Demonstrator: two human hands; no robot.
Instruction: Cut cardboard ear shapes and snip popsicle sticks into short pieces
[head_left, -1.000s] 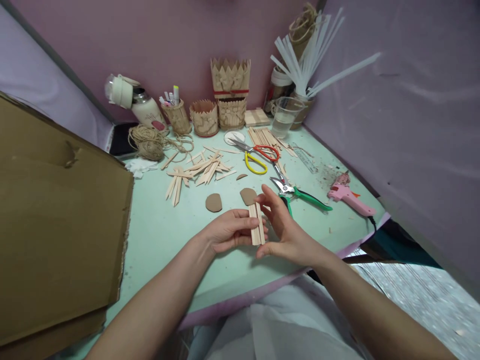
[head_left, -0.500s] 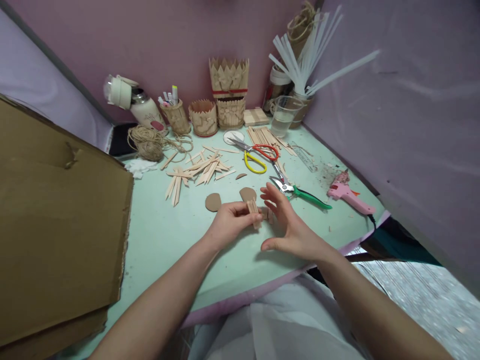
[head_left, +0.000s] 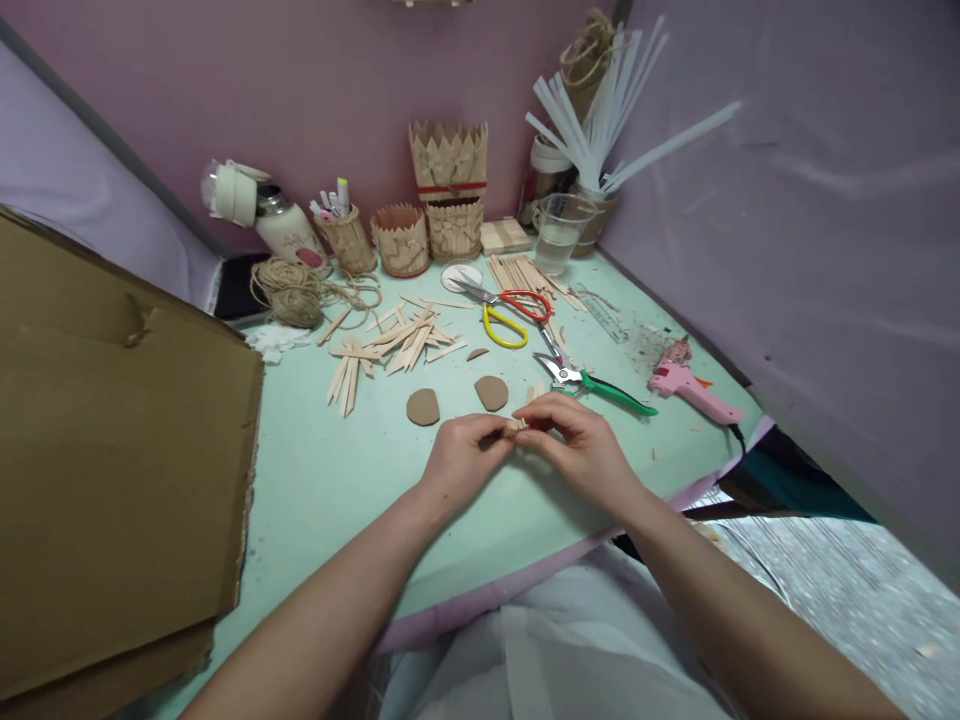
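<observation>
Between my two hands is a small bundle of short wooden sticks [head_left: 515,427], mostly covered by fingers. My left hand [head_left: 466,455] pinches it from the left side. From the right, my right hand [head_left: 581,445] grips the same bundle with thumb and fingertips. Just beyond the hands lie two cardboard discs, each with a flat cut edge: one on the left [head_left: 423,407] and one nearer the bundle [head_left: 492,393]. A few short stick pieces [head_left: 537,392] lie behind my right hand, partly hidden by it.
Green-handled pruning shears [head_left: 616,395], scissors [head_left: 504,325] and a pink glue gun [head_left: 694,388] lie to the right. Cut sticks [head_left: 409,340] are heaped behind the discs. Twine [head_left: 296,292], a cup of water [head_left: 556,240] and stick-covered pots [head_left: 400,242] stand further back. A cardboard sheet [head_left: 120,460] rises at left.
My right hand, spread and apart from the bundle before, has closed in and now grips it together with the left. The bundle has been tilted from upright to seen more end-on.
</observation>
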